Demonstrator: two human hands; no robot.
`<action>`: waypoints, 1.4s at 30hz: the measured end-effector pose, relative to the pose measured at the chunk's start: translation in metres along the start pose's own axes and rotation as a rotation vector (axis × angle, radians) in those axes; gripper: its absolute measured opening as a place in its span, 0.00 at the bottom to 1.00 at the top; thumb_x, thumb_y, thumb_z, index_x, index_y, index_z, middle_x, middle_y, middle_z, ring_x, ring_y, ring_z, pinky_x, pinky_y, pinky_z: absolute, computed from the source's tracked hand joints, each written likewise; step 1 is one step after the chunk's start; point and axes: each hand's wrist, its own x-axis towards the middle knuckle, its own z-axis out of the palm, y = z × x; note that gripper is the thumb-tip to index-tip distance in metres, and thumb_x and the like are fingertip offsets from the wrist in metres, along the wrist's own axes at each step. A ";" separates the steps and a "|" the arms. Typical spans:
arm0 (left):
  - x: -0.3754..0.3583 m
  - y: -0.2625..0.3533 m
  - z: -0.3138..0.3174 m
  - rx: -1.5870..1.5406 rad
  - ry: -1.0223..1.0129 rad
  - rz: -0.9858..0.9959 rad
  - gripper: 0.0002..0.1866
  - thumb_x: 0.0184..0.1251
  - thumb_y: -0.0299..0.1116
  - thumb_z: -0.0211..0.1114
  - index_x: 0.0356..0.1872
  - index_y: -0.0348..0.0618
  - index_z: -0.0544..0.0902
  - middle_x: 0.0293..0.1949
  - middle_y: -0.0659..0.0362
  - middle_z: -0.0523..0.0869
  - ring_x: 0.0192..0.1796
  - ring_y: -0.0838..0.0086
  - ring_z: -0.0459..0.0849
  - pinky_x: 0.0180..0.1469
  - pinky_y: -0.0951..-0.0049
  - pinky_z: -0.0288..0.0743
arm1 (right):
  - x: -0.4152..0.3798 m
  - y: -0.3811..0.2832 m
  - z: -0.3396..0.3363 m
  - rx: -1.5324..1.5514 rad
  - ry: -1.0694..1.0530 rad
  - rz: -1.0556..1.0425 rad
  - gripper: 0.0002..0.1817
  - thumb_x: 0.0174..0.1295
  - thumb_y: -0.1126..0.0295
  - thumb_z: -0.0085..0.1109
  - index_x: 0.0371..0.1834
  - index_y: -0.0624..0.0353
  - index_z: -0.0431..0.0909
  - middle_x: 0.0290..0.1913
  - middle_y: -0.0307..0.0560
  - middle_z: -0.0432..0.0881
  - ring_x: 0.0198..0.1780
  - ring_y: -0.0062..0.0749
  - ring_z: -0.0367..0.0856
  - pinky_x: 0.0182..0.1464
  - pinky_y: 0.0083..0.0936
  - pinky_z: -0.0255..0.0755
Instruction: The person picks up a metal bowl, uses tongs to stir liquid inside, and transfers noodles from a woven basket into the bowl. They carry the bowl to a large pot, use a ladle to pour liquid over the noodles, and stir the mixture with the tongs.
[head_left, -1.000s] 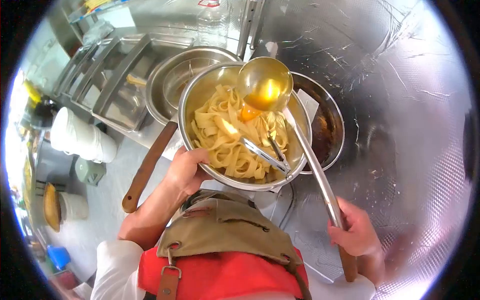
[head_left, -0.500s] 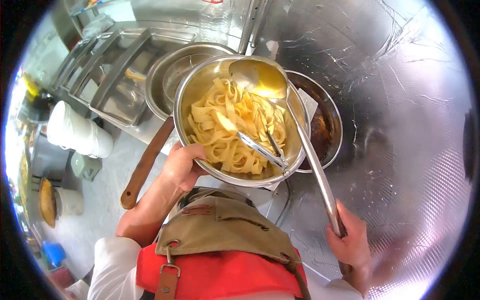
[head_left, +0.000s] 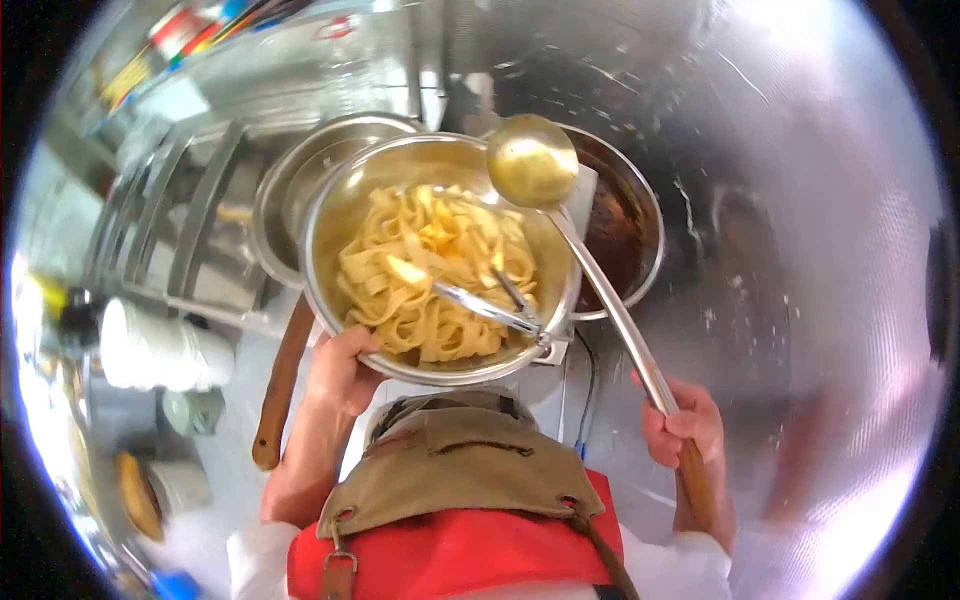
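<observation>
My left hand (head_left: 343,370) grips the rim of a steel mixing bowl (head_left: 323,225), thumb over the edge. Wide flat noodles (head_left: 415,270) fill much of it, with yellowish pieces on top. Metal tongs (head_left: 487,309) rest among them, their hinged end at the near right rim. In my right hand (head_left: 684,424), fingers wrapped round, is the long handle of a steel ladle (head_left: 533,162). The ladle's round cup, golden-tinted inside, overlaps the bowl's upper right rim in this view.
Behind the mixing bowl stand a pan (head_left: 283,185) with a wooden handle (head_left: 285,385) and, at right, a pot (head_left: 658,230) with dark brown contents. Steel trays (head_left: 205,215) line the back left. White buckets (head_left: 160,345) stand at left. Foil-like sheeting (head_left: 790,260) covers the right side.
The ladle's cup has turned from tilted over the noodles to more level, and shifted to the bowl's upper right rim. The camera view has shifted too; my left hand keeps the bowl.
</observation>
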 end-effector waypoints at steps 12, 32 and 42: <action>-0.001 0.010 0.005 0.043 -0.064 -0.122 0.33 0.50 0.23 0.52 0.64 0.36 0.67 0.59 0.50 0.76 0.59 0.54 0.77 0.57 0.49 0.74 | 0.028 0.014 -0.016 0.376 0.189 -0.148 0.26 0.60 0.75 0.53 0.63 0.66 0.66 0.32 0.42 0.72 0.25 0.17 0.65 0.20 0.14 0.61; 0.004 0.007 -0.001 0.054 -0.071 -0.101 0.35 0.49 0.25 0.52 0.65 0.35 0.65 0.62 0.48 0.74 0.62 0.54 0.75 0.63 0.51 0.73 | 0.049 0.063 -0.048 0.971 0.061 -0.058 0.20 0.62 0.76 0.50 0.59 0.63 0.67 0.31 0.40 0.70 0.25 0.18 0.66 0.22 0.17 0.63; 0.007 0.005 -0.008 0.048 -0.077 -0.096 0.34 0.50 0.25 0.53 0.65 0.34 0.66 0.61 0.48 0.75 0.61 0.54 0.77 0.62 0.52 0.74 | 0.049 0.078 -0.052 1.111 0.001 -0.058 0.21 0.63 0.75 0.49 0.60 0.65 0.66 0.33 0.41 0.72 0.26 0.19 0.67 0.24 0.18 0.66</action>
